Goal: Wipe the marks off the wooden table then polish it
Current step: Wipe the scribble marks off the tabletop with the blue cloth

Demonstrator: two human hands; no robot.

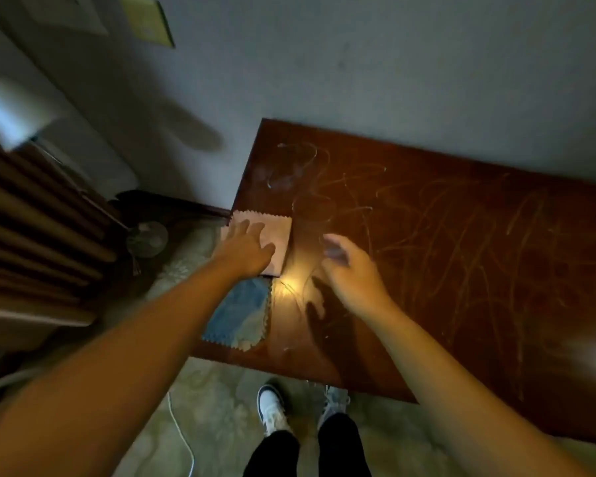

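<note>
Nearest the camera, the person's two shoes [272, 406] stood on the pale patterned floor [217, 401] just short of the worktop's near edge, with a white cable [183, 438] trailing beside them. The dark reddish wooden worktop [461, 304] was glossy, with a bright glare near its left end, and covered almost all over with pale looping scribbled marks [461, 242], fainter and whiter toward the far left corner. Along its left edge lay a blue cloth [241, 315] with a zigzag border, close to the near left corner and partly under the left forearm. Just beyond it, touching or nearly so, a pink cloth [276, 232] with the same pinked border lay flat at the left edge, slightly overhanging it. The left hand [245, 249] rested on the pink cloth, its grip wide, fingers spread flat across the fabric and closed on nothing. The right hand [351, 266] hovered over the worktop just to the right of the pink cloth, apart from it, fingers loosely curled and blurred, its grip empty; its shadow fell on the wood below. Beyond the far edge rose a plain grey wall [358, 63], and off the left end stood a lamp [14, 111].
</note>
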